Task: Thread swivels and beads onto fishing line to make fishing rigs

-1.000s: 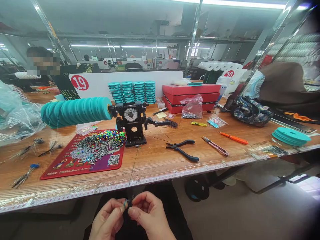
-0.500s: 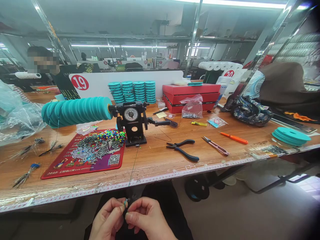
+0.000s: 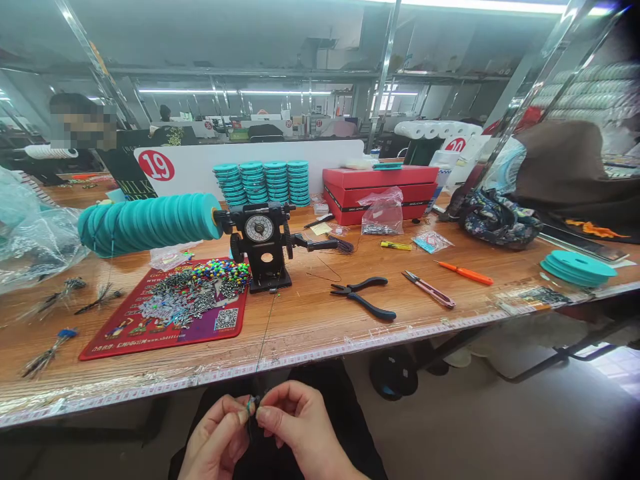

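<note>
Clear plastic bag (image 3: pixel 43 207) at far left of your desk (image 3: pixel 300 330). Next, three bundles of dark, wiry pieces (image 3: pixel 47 355), one blue-tipped, spread apart, perhaps so each can be picked up singly.

Turquoise foam spools (image 3: pixel 150 223) in one row on the winder's shaft, a dozen or so; edges overlap, no sure count. Under them, one red mat (image 3: pixel 165 345), carrying heaped beads and metal swivels (image 3: pixel 195 297), too many to count; likely piled there to stop them rolling.

Your left hand (image 3: pixel 215 433), below the desk edge: thumb and forefinger pinched tight on one small teal-wrapped piece (image 3: pixel 249 404), over your lap. Behind, four stacks of turquoise spools (image 3: pixel 263 183).

One black winder (image 3: pixel 263 243), dial facing you, crank to the right. One thin line (image 3: pixel 266 330) runs from its base over the edge to your hands; the base seems to serve as anchor.

Your right hand (image 3: pixel 300 427): thumb and forefinger nearly together just beside the teal piece; can't tell what they grip.

Rightward: one pair of pliers (image 3: pixel 365 300), one red box (image 3: pixel 380 193) behind, one pair of snips (image 3: pixel 430 289), one orange-handled tool (image 3: pixel 465 272); hand tools probably within easy reach.
</note>
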Motion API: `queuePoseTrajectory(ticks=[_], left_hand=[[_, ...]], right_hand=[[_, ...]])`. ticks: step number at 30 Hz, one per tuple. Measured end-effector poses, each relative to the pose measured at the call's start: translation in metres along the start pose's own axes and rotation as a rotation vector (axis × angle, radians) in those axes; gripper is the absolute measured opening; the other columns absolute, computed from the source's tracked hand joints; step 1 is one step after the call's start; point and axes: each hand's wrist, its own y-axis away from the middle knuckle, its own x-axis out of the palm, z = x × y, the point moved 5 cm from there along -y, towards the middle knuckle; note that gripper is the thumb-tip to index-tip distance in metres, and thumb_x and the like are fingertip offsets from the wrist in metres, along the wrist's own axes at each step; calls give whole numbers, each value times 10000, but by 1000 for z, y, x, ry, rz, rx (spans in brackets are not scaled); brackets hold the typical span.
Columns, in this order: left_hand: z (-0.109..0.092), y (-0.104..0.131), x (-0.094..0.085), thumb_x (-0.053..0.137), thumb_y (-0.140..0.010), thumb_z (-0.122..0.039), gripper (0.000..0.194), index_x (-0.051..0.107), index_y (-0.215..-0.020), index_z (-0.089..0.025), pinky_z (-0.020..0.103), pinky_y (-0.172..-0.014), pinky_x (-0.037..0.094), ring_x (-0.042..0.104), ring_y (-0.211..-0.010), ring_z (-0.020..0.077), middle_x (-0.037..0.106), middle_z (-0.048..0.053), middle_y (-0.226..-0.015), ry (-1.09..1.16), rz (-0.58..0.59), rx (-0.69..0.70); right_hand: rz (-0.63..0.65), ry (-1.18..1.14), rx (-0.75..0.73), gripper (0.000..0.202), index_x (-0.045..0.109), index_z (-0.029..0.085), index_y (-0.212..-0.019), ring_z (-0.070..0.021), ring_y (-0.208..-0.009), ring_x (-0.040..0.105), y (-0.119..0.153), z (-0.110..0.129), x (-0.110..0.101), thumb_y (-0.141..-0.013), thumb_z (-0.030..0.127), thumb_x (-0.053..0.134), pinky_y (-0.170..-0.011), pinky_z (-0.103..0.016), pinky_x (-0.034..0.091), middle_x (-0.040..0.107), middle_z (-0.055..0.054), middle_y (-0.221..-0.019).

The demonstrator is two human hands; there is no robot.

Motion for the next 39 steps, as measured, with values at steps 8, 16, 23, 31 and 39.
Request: queuePoseTrajectory(ticks=[8,16,23,31,39], left_hand=[[2,-3,-3,759,-523,-333,265,556,-503,-163,159,-366,213,222,-370,13,434,-85,-447,-1,31,-4],[1,-2,-4,752,-532,-337,260,558,-505,-167,167,-380,235,240,-399,26,451,-76,-493,-14,33,-15],[2,-3,-4,747,-541,-302,238,560,-504,-160,166,-377,221,236,-388,14,486,-66,-531,-10,44,-19],[1,0,-2,745,-546,-296,219,564,-523,-176,179,-461,351,411,-486,68,539,-43,-549,-6,63,-54],[1,7,5,748,-553,-312,213,573,-545,-190,204,-550,425,504,-566,102,571,-41,-557,45,81,-125]], right_hand=[[-1,39,-113,239,586,129,-660,-90,-571,464,5,11,2,-544,271,740,-570,-223,367,549,10,-604],[4,67,-105,228,579,128,-671,-90,-574,459,5,10,2,-542,238,731,-571,-220,367,540,14,-609],[-14,83,-124,218,582,135,-678,-98,-593,472,6,12,1,-563,252,725,-589,-225,380,546,11,-625],[8,41,-105,219,566,128,-650,-96,-577,483,8,7,5,-528,213,727,-577,-226,383,554,9,-609],[59,-44,47,357,529,129,-646,-80,-464,447,4,-6,8,-457,321,764,-445,-203,326,504,34,-504]])
